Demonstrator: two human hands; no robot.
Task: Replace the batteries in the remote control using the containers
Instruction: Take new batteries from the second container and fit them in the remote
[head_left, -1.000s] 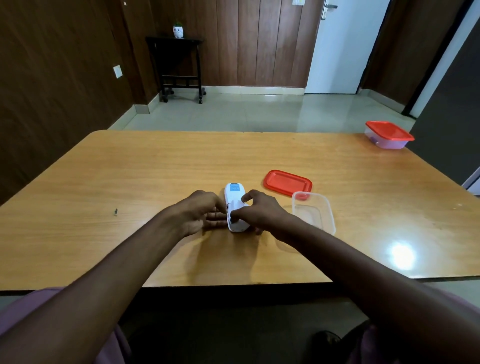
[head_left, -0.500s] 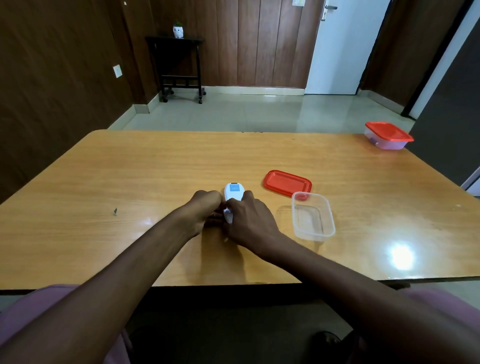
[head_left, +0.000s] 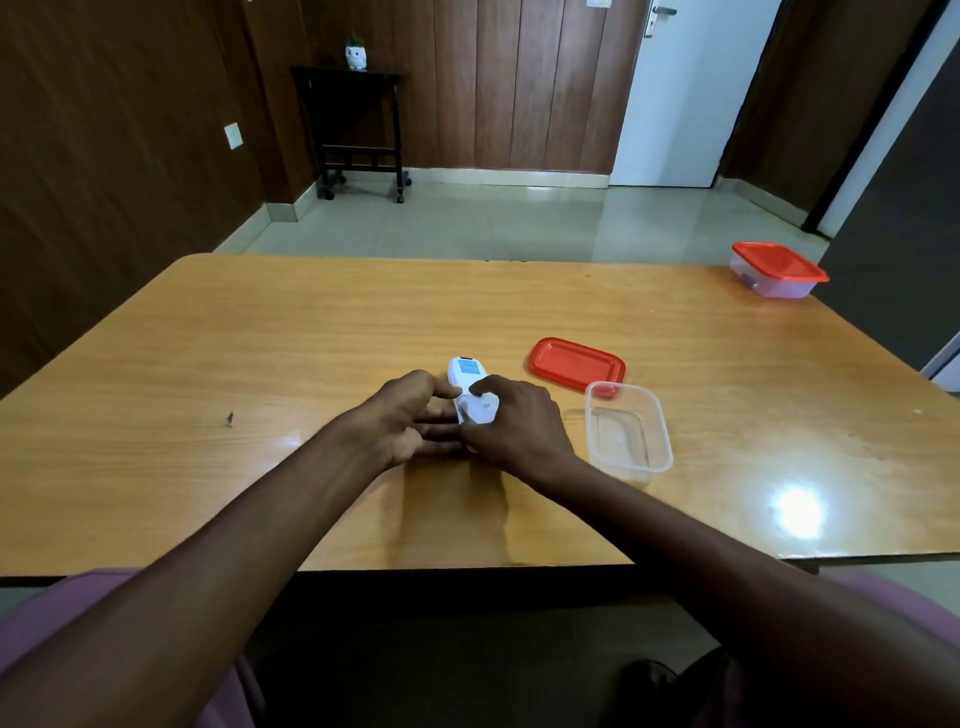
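A white remote control (head_left: 469, 383) with a blue label lies on the wooden table (head_left: 260, 353) near its middle front. My left hand (head_left: 402, 421) grips its left side, thumb and fingers against the body. My right hand (head_left: 511, 423) covers its near end and holds a white piece there, probably the battery cover (head_left: 480, 408). An open clear plastic container (head_left: 627, 431) stands just right of my right hand and looks empty. Its red lid (head_left: 575, 362) lies flat behind it. No batteries are visible.
A second container with a red lid on it (head_left: 776, 270) stands at the table's far right corner. A small dark speck (head_left: 229, 417) lies on the left part of the table. A black side table (head_left: 358, 130) stands against the back wall.
My right hand has shifted on the remote's near end, and a white piece now shows tilted under its fingers. The left hand stays on the remote.
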